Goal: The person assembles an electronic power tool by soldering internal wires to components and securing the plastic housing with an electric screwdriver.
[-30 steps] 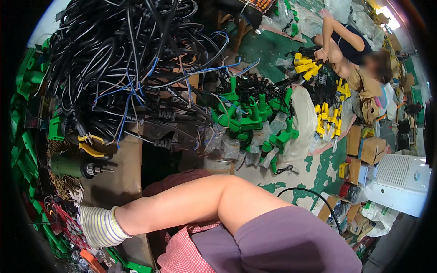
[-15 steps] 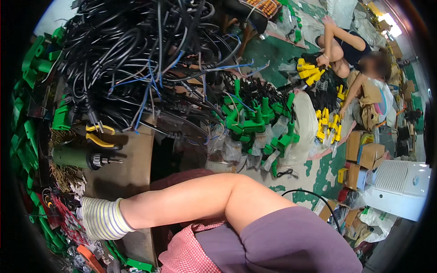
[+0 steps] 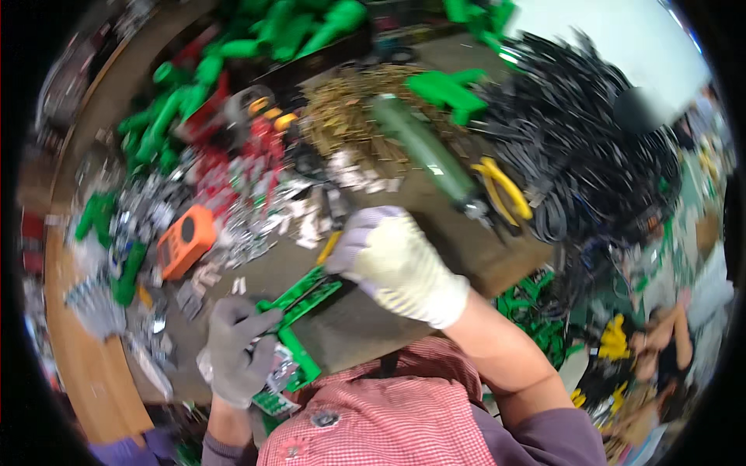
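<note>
My left hand [image 3: 237, 349], in a grey glove, closes around a green plastic housing [image 3: 301, 356], T-shaped and hollow on its open side. A silvery and white part [image 3: 281, 368] shows by its fingers. Over the housing's upper arm is my right hand [image 3: 396, 260], in a pale striped glove, its fingers closed on a thin tool with a yellow handle [image 3: 329, 247]. The tool's dark shaft [image 3: 305, 289] points down into the housing toward my left fingertips. Blur hides its tip and exact kind.
A green electric screwdriver [image 3: 423, 147] and yellow-handled pliers [image 3: 503, 190] lie beyond my right hand, near heaped black cables [image 3: 575, 124]. Brass-coloured pieces [image 3: 346, 113], red parts [image 3: 249, 163] and an orange device [image 3: 186, 241] crowd the bench. A co-worker [image 3: 668, 342] sits at far right.
The view has swung from the cables and floor to the bench. My right arm now bends over the bench, and my left hand has come into view with the green housing.
</note>
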`<state>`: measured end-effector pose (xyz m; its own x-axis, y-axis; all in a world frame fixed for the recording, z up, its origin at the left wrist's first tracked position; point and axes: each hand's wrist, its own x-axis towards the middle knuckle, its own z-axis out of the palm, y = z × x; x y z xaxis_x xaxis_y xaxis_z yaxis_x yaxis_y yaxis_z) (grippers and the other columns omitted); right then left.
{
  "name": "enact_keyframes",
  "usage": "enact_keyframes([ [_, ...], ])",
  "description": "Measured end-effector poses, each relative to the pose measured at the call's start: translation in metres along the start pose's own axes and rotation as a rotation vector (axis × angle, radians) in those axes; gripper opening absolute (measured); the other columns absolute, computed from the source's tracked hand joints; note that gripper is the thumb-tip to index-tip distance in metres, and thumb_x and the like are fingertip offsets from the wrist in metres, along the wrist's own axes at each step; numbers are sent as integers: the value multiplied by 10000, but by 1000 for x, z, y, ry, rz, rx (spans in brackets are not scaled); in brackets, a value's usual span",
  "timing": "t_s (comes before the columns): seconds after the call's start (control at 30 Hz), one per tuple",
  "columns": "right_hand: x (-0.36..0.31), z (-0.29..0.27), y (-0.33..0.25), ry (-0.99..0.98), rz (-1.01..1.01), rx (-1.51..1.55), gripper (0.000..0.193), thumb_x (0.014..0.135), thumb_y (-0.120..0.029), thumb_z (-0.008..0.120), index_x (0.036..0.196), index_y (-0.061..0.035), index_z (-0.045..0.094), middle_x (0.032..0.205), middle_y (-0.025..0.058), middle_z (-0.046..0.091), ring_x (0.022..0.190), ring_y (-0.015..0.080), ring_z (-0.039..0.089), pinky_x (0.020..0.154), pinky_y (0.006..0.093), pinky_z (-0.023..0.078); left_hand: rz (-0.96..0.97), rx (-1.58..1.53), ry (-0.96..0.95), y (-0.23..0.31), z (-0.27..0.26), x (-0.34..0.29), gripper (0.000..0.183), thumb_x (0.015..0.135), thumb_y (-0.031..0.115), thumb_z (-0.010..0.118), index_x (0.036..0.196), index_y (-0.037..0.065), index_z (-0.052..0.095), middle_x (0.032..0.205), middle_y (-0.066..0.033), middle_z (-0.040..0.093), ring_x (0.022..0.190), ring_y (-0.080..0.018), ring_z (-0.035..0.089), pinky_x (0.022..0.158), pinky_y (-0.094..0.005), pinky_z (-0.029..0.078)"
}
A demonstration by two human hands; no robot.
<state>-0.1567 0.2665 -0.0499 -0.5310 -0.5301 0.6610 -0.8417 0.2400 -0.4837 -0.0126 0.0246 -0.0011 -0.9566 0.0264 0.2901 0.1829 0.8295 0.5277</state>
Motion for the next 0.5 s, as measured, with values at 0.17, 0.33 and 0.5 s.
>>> enact_keyframes([
  [0.17,3,-10,-3,-68,-97,-170,132,759,-175,640,866,-167,718,882,-12,677,896,204,645,820,404,486,87,-39,-46,-1,2,7,288,717,170,695,991,97,746,853,-92,559,824,-308,567,750,-444,454],
  [0.33,16,-18,-5,-170,45,98,89,723,-103,706,811,-107,722,836,37,683,802,272,643,745,426,511,96,-65,-42,-5,0,10,306,697,154,679,989,93,748,865,-103,543,810,-300,552,752,-431,447],
  [0.5,38,-27,-28,-293,-17,-124,185,676,-83,746,860,-88,733,878,75,682,800,293,642,741,436,515,81,-47,-80,-9,-2,9,289,693,131,693,973,88,747,856,-109,560,806,-322,562,746,-443,453],
])
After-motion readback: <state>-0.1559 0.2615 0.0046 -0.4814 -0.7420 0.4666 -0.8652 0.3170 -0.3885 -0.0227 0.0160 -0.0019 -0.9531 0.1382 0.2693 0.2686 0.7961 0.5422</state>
